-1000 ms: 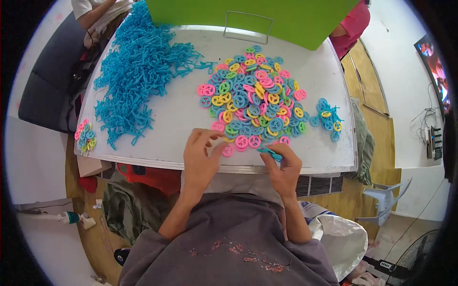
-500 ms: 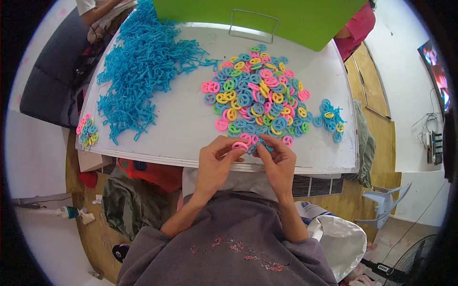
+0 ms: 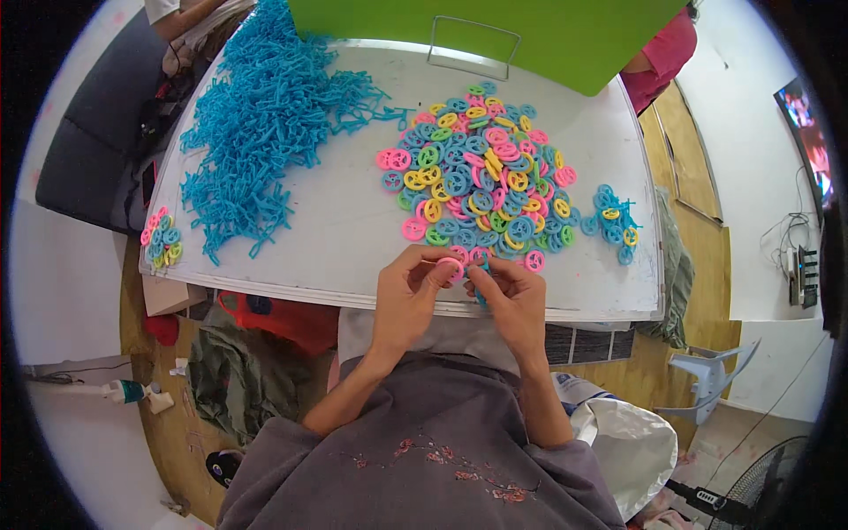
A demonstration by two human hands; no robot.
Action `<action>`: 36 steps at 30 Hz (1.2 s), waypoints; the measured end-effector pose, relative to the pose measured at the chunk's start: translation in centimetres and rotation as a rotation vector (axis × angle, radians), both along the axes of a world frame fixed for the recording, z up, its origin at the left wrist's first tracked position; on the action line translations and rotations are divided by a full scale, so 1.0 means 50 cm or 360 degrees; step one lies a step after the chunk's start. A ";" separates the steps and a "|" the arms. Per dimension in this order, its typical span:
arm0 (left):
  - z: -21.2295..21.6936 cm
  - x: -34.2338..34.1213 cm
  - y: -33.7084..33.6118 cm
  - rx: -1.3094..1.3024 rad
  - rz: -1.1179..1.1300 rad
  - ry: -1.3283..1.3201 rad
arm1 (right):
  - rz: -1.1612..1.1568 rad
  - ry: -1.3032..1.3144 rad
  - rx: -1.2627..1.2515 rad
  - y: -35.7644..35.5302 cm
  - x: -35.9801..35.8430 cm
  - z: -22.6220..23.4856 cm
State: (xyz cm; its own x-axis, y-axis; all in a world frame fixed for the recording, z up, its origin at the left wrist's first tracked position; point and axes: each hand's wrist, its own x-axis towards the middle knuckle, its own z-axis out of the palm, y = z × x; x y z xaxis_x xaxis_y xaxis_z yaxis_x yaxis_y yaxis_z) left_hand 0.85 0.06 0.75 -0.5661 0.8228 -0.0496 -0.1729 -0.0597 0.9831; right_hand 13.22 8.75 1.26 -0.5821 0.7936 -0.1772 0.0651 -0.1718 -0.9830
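Observation:
Between the thumb and fingers of my left hand (image 3: 408,296) is a pink plastic wheel (image 3: 451,269). My right hand (image 3: 515,305) pinches a small blue plastic frame piece (image 3: 481,284), held close beside the wheel. Whether the two parts touch is too small to tell. Both hands are over the table's near edge, just below a heap of pink, blue, yellow and green wheels (image 3: 481,177). To the left spreads a large pile of blue plastic frame pieces (image 3: 256,132).
A small cluster of blue frames with wheels (image 3: 614,225) lies at the table's right; more wheels (image 3: 162,243) sit at its left corner. A green board (image 3: 486,35) stands across the far side. Two other people are partly visible beyond the white table (image 3: 344,265).
The pink wheel has turned more face-on in my left hand. The blue piece in my right hand now points more upright. Both hands remain close together.

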 end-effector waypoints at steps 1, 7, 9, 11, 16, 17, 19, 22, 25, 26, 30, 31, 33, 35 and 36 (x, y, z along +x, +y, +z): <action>0.003 0.001 0.000 -0.0026 0.0013 0.0018 | 0.0003 -0.0002 0.0000 0.001 -0.001 0.001; -0.002 0.007 0.012 0.0126 0.0151 0.0122 | -0.0017 -0.0023 -0.0024 -0.006 -0.007 0.016; -0.009 0.012 0.015 0.0183 0.0186 0.0200 | -0.0008 -0.0074 -0.0032 -0.005 -0.007 0.020; -0.017 0.015 0.018 0.0242 0.0216 0.0281 | -0.0023 0.0009 -0.0076 -0.004 -0.010 0.011; -0.019 0.014 0.018 0.0199 0.0190 0.0577 | 0.0019 0.0090 -0.0126 0.005 -0.005 -0.001; -0.017 0.014 0.017 0.0197 0.0190 0.0576 | 0.0056 0.0073 -0.0118 0.006 -0.003 -0.002; -0.013 0.015 0.015 0.0086 0.0156 0.0369 | 0.0092 0.0056 -0.0111 0.007 -0.002 -0.003; -0.017 0.012 0.015 0.0036 0.0140 0.0368 | 0.0121 0.0020 -0.0069 0.009 -0.004 -0.003; -0.030 0.016 0.019 0.0201 0.0248 0.0600 | 0.0088 0.0029 -0.0270 0.013 -0.007 0.003; -0.028 0.017 0.022 0.0203 0.0249 0.0600 | 0.0065 0.0029 -0.0319 0.011 -0.009 0.011; 0.001 0.011 0.019 0.0166 0.0362 0.0517 | 0.0037 0.0246 -0.0360 0.003 -0.013 0.008; 0.008 0.006 0.014 0.0010 0.0269 0.0413 | 0.0040 0.0249 -0.0357 0.001 -0.017 0.008; 0.014 -0.004 0.014 0.0020 0.0245 0.0341 | 0.0156 0.0071 0.0211 -0.003 -0.023 0.008; 0.021 -0.008 0.014 0.0032 0.0226 0.0269 | 0.0120 -0.0106 0.0578 -0.001 -0.021 0.014; 0.026 -0.006 0.014 0.0061 0.0218 0.0211 | 0.0076 -0.0286 0.0939 0.000 -0.020 0.016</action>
